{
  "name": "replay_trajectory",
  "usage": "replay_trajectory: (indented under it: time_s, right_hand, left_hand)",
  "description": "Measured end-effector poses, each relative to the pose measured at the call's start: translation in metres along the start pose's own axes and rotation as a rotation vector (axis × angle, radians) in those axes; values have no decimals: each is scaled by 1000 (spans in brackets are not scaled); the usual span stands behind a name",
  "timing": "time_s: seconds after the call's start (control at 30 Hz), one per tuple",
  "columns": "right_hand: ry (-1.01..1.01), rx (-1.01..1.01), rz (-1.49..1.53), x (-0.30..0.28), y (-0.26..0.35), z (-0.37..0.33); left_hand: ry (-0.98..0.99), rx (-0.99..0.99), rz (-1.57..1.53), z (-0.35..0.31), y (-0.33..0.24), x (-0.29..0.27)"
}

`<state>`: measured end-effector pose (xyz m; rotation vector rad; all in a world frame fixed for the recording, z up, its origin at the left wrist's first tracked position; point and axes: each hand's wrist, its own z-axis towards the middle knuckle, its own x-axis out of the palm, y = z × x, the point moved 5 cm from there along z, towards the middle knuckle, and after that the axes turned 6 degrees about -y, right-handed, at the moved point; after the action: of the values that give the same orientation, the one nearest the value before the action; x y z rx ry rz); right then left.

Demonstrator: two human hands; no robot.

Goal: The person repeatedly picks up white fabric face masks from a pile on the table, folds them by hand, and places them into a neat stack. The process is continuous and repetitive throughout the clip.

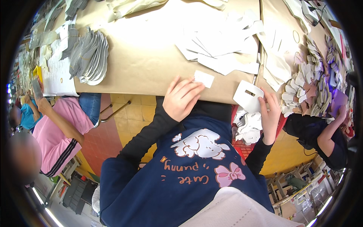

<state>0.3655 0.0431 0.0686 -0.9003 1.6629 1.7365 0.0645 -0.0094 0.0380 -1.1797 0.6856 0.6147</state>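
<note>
My right hand (270, 113) pinches a white flat cut piece (242, 99) with a rectangular slot, by its right edge, just over the table's near edge. My left hand (183, 99) lies at the table edge with fingers stretched out. Its fingertips touch the left side of a small white rectangular piece (205, 78) lying on the brown-covered table (143, 81). Beyond my hands lies a spread heap of white cut pieces (223, 49), partly washed out by glare.
A red crate (280, 128) holding white pieces stands below the table by my right arm. Grey cut pieces (89, 56) lie in a stack at left. More piles (302, 89) lie at right. People sit on both sides: a pink shirt (62, 125) left, a dark-clothed person (321, 140) right.
</note>
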Motion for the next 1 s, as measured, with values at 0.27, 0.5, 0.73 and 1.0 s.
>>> replay_trajectory:
  time_s: [0.27, 0.5, 0.73, 1.0]
  right_hand:
    - [-153, 57, 225, -7, 9, -10]
    - [-127, 69, 665, 22, 39, -3]
    - [39, -24, 474, 77, 79, 14]
    - [63, -49, 308, 90, 81, 12]
  left_hand:
    - [-16, -64, -21, 25, 7, 6]
    - [-138, -421, -432, 19, 24, -20]
    - [-29, -737, -740, 15, 48, -9]
    - [-11, -571, -322, 24, 43, -18]
